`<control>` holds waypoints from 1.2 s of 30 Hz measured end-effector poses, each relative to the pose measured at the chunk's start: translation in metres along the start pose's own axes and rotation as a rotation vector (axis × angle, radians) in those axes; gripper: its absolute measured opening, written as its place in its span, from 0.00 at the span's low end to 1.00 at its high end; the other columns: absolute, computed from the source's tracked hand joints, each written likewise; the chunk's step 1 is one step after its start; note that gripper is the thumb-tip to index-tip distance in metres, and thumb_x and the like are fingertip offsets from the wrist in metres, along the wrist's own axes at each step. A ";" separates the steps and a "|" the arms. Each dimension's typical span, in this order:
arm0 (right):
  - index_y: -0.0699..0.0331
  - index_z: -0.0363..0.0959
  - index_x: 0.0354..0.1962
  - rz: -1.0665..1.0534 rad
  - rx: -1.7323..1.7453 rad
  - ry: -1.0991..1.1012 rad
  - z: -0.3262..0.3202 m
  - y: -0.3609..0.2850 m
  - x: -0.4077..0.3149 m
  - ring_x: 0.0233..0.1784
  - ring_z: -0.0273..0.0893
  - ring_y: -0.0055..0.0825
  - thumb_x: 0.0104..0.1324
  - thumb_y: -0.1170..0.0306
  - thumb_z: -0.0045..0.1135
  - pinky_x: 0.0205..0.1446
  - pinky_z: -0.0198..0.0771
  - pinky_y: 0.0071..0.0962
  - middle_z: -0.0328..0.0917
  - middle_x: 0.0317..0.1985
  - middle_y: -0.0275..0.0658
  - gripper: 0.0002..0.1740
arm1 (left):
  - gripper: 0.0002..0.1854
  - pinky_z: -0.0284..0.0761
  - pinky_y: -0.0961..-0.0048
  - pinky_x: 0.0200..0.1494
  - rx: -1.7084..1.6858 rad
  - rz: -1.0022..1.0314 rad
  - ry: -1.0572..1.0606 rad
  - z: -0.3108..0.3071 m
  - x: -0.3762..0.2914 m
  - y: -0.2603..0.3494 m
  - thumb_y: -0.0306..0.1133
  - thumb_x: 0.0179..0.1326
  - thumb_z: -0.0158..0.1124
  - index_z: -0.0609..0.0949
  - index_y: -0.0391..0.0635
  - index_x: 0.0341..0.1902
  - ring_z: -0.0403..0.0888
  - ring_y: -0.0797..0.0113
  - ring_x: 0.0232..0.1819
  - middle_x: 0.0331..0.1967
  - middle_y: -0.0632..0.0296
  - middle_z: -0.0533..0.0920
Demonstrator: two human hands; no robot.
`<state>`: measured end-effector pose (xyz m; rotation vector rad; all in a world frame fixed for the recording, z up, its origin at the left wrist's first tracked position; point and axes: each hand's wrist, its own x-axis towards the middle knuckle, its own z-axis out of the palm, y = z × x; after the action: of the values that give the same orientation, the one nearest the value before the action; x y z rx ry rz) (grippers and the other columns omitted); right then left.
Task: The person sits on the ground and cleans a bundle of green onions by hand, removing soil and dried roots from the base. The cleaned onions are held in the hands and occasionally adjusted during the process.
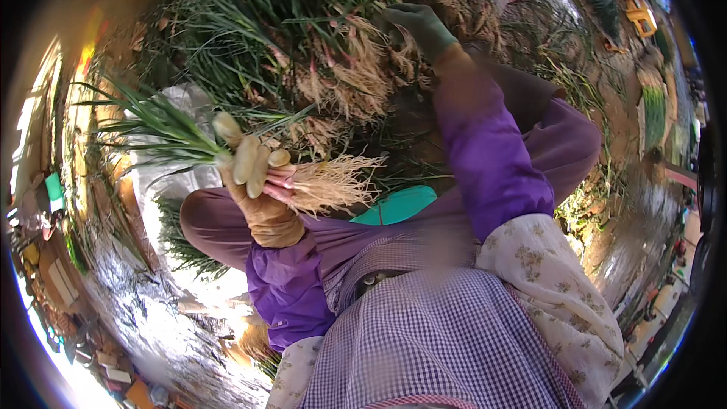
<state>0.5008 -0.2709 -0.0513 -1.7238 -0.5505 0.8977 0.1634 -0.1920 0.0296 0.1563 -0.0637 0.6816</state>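
Note:
My left hand (pixel 255 176), in a worn pale glove, is closed round a bunch of spring onions (pixel 281 183). Green leaves fan out to the left of it, and the pinkish stems and pale stringy roots stick out to the right. My right hand (pixel 420 25), in a dark green glove, reaches to the edge of a large heap of spring onions (pixel 341 62) on the ground. Its fingertips are among the leaves and roots, and whether they hold a stalk cannot be told.
A pale plastic sheet (pixel 190 102) lies left of my knee. A turquoise object (pixel 397 205) is between my legs. Bundled green onions (pixel 654 108) and a yellow plastic item (pixel 640 16) are at the far right. Loose leaves litter the muddy ground.

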 end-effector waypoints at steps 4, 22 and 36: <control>0.72 0.71 0.51 -0.178 0.596 -0.222 -0.015 -0.031 -0.073 0.29 0.70 0.21 0.70 0.62 0.47 0.37 0.73 0.29 0.68 0.24 0.31 0.21 | 0.11 0.77 0.65 0.45 -0.231 -0.175 0.020 -0.039 0.009 -0.031 0.35 0.73 0.46 0.73 0.44 0.52 0.65 0.79 0.12 0.13 0.74 0.64; 0.66 0.75 0.40 0.307 0.512 -0.360 0.082 0.015 -0.172 0.25 0.65 0.10 0.70 0.65 0.50 0.30 0.60 0.13 0.77 0.30 0.28 0.13 | 0.23 0.77 0.78 0.17 0.575 -0.441 0.419 -0.071 -0.010 -0.080 0.42 0.65 0.59 0.76 0.39 0.57 0.80 0.74 0.21 0.35 0.60 0.84; 0.71 0.76 0.43 -0.087 -0.306 -0.485 0.068 -0.015 -0.110 0.27 0.76 0.18 0.60 0.56 0.63 0.29 0.71 0.19 0.79 0.27 0.37 0.25 | 0.11 0.79 0.78 0.24 0.540 -0.482 0.434 -0.074 -0.017 -0.073 0.36 0.61 0.63 0.79 0.41 0.40 0.81 0.72 0.24 0.33 0.59 0.83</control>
<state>0.3807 -0.3058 -0.0146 -1.7328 -1.1234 1.2253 0.1973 -0.2464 -0.0547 0.5193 0.5645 0.2242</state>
